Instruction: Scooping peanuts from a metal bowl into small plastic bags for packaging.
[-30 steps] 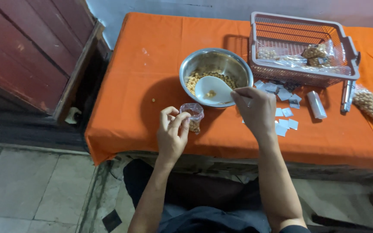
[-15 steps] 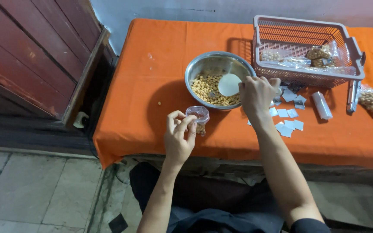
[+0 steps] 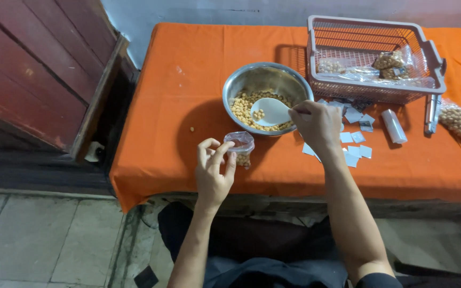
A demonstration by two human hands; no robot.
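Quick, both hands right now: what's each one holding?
Left hand: pinching the small clear bag open at its rim.
Right hand: closed on the white spoon, over the steel bowl.

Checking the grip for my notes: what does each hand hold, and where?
Left hand pinches the small clear bag at its open rim. Right hand holds the white spoon by its handle.

An orange-draped counter [image 3: 188,58] stands against a pale wall [image 3: 198,10]; dark red wooden panelling [image 3: 33,69] flanks it, above grey floor tiles [image 3: 38,240].
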